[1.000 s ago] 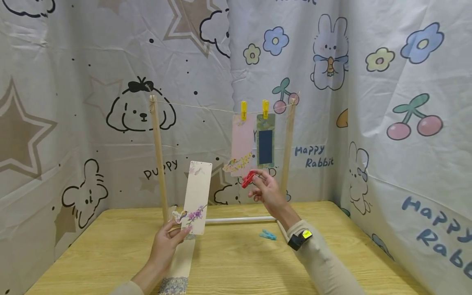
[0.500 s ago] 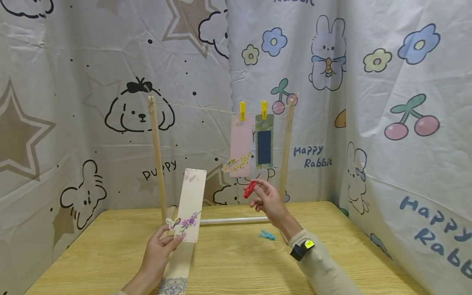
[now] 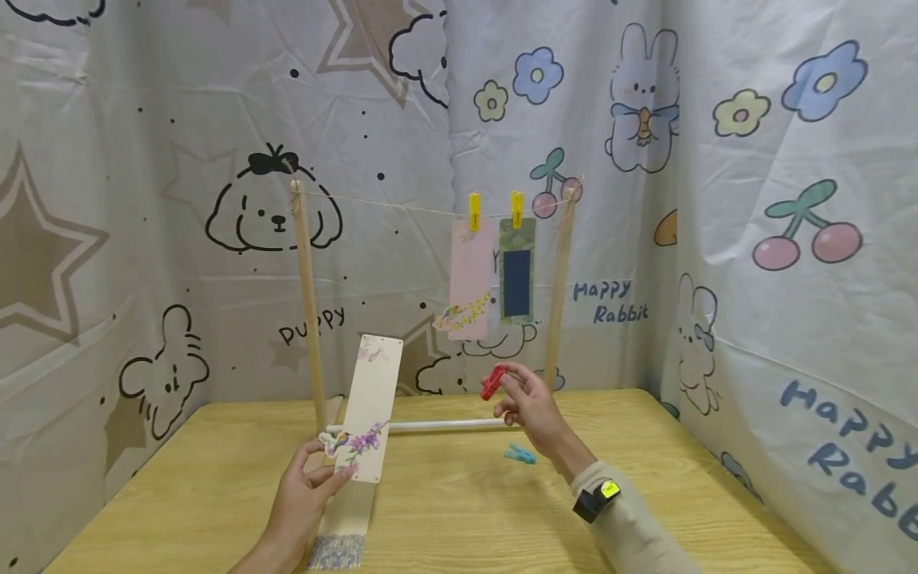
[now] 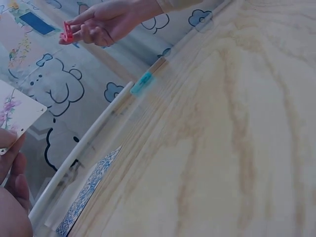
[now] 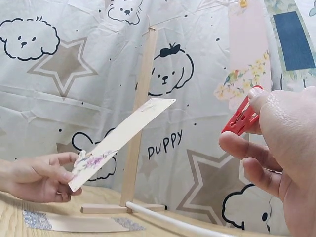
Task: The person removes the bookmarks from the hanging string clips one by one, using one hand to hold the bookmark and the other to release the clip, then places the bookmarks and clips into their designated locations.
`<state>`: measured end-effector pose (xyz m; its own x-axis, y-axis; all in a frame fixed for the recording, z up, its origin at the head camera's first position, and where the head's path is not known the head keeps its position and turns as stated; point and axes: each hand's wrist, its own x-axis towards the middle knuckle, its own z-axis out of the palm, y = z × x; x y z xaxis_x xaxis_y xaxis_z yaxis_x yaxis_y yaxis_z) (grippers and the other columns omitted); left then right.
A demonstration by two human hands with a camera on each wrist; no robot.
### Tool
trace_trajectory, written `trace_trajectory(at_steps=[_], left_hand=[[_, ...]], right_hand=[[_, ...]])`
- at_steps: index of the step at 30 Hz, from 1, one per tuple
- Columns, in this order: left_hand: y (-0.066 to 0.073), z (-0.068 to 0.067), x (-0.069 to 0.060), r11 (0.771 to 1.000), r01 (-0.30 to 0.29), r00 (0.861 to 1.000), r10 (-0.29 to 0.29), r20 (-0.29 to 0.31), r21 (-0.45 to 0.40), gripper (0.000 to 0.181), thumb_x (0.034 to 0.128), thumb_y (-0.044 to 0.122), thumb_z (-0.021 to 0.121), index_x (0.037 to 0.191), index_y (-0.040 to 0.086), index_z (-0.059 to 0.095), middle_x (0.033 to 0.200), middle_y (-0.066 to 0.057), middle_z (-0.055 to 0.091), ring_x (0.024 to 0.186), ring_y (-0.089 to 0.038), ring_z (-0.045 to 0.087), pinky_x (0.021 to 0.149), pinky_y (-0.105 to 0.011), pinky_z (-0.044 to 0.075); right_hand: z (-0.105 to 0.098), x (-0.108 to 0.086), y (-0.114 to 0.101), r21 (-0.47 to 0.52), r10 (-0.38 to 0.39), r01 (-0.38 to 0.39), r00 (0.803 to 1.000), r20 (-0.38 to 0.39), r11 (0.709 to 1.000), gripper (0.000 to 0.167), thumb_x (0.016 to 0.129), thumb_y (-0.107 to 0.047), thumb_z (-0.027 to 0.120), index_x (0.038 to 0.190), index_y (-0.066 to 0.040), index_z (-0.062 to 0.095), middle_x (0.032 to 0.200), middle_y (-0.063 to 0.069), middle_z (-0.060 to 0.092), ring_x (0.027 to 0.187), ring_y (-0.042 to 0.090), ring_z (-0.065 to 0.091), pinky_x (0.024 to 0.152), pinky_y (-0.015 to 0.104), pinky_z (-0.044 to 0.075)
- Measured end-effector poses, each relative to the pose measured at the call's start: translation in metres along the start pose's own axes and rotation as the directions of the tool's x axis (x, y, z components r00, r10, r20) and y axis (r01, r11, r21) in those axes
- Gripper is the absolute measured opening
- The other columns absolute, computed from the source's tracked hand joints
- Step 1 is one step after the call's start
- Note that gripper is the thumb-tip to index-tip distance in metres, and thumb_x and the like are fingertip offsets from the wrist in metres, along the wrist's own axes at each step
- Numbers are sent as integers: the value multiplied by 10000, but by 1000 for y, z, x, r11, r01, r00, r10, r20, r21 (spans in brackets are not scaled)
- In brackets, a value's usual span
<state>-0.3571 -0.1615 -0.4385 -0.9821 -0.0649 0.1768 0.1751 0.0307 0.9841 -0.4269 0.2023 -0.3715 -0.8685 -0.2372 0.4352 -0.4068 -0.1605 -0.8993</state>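
My left hand (image 3: 301, 486) pinches the lower left edge of a cream bookmark (image 3: 371, 391) printed with a bird and purple blossoms. The bookmark is held nearly upright above the table. A red clothespin (image 3: 492, 383) is pinched between the thumb and fingers of my right hand (image 3: 534, 410), to the right of the bookmark and apart from it. On the string behind, two yellow clothespins (image 3: 475, 213) hold up a pink bookmark (image 3: 469, 271) and a green bookmark with a dark blue panel (image 3: 516, 283). Another cream bookmark with blue patterned ends (image 3: 337, 552) lies on the table, partly hidden.
Two wooden posts (image 3: 307, 303) carry the string, with a white rod (image 3: 445, 426) low between them. A blue clothespin (image 3: 519, 454) lies on the wooden table (image 3: 445, 510) near the right post. Printed curtains (image 3: 402, 279) surround the back and sides.
Both hands have come down a little. The cream bookmark has moved down and slightly left with my left hand; the red clothespin has dropped lower and slightly right with my right hand.
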Motion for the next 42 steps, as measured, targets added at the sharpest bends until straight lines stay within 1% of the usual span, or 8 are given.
trace_trajectory(at_steps=[6, 12, 17, 22, 25, 31, 37, 42], left_hand=[[2, -3, -5, 998, -5, 1000, 4, 23, 54, 555, 952, 157, 777, 1379, 83, 430, 1005, -149, 754, 959, -286, 696, 773, -363, 463], [5, -4, -10, 996, -12, 1000, 9, 26, 87, 546, 943, 130, 779, 1335, 40, 409, 951, -146, 758, 897, -271, 674, 714, -328, 456], [3, -5, -14, 992, -25, 999, 21, 32, 124, 552, 937, 92, 777, 1329, 5, 398, 929, -154, 751, 850, -233, 660, 677, -310, 457], [1, -7, -18, 991, -33, 999, 29, 37, 128, 503, 922, 37, 776, 1280, -6, 426, 915, -158, 742, 811, -244, 688, 662, -309, 515], [0, -8, -21, 988, -45, 998, 38, 49, 150, 489, 927, 60, 774, 1273, -12, 435, 922, -166, 736, 832, -263, 696, 695, -334, 540], [0, -9, -23, 974, -11, 999, 1, 46, 227, 481, 927, 105, 793, 1251, 15, 449, 1014, -172, 704, 924, -294, 703, 754, -404, 564], [0, -9, -23, 974, 11, 997, -27, 69, 226, 507, 926, 77, 788, 1260, -1, 416, 878, -140, 721, 817, -268, 692, 691, -369, 541], [-1, -11, -24, 967, 6, 995, -31, 94, 254, 549, 927, 91, 788, 1299, -13, 397, 882, -135, 738, 835, -278, 703, 723, -396, 555]], right_hand=[[-4, -6, 4, -21, 37, -36, 999, 5, 999, 414, 1114, -238, 514, 1442, 3, 442, 1322, 203, 644, 672, 147, 651, 564, 225, 473], [-9, -11, 9, -46, 67, -68, 998, -7, 997, 418, 1111, -243, 523, 1443, 2, 455, 1334, 237, 625, 688, 176, 645, 550, 219, 478], [-13, -18, 13, -91, 87, -87, 996, -6, 992, 449, 1109, -272, 528, 1443, 19, 453, 1282, 192, 668, 692, 153, 649, 552, 225, 482], [-19, -23, 19, -120, 95, -93, 995, 7, 988, 464, 1110, -279, 524, 1437, 41, 449, 1245, 165, 693, 689, 144, 646, 553, 220, 479], [-21, -25, 22, -133, 93, -90, 996, 14, 987, 451, 1108, -278, 529, 1426, 36, 465, 1238, 161, 698, 684, 142, 644, 550, 222, 481], [-28, -33, 28, -167, 124, -117, 992, 33, 979, 436, 1105, -271, 536, 1433, 12, 487, 1209, 139, 709, 691, 147, 649, 559, 229, 486], [-34, -42, 34, -197, 170, -165, 985, 4, 966, 464, 1093, -295, 564, 1428, 19, 494, 1181, 172, 707, 688, 147, 647, 559, 220, 470], [-35, -49, 37, -205, 194, -186, 981, 20, 961, 454, 1094, -266, 562, 1424, 36, 487, 1245, 244, 674, 698, 135, 646, 552, 212, 459]])
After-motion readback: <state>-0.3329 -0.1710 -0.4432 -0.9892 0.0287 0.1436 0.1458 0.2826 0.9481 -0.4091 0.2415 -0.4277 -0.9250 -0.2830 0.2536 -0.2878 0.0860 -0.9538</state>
